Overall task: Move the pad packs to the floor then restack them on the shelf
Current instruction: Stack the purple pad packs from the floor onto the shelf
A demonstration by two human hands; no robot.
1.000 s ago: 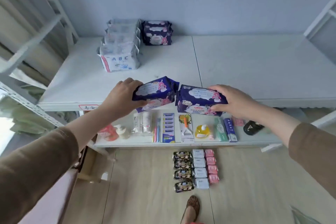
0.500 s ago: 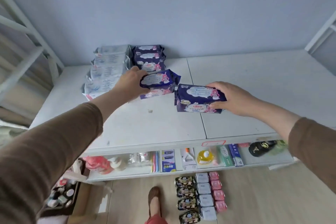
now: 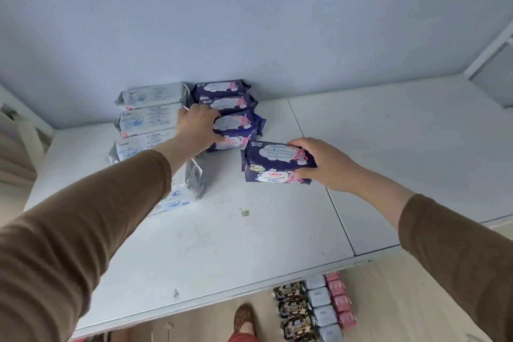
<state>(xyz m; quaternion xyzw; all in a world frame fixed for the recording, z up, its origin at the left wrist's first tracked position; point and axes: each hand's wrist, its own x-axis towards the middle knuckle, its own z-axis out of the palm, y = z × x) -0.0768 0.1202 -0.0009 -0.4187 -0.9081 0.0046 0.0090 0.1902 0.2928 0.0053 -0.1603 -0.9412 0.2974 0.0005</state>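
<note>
A purple pad pack (image 3: 236,132) is being grasped at its left end by the left hand (image 3: 195,126) and set against the purple row at the back of the shelf (image 3: 388,153), beside the white packs (image 3: 150,116). A second purple pack (image 3: 276,161) is clenched by its right end in the right hand (image 3: 327,165), just above the shelf. The packs are judged light, soft and slick in their film wrap, so they are best taken by the short ends, thumb under and fingers over.
</note>
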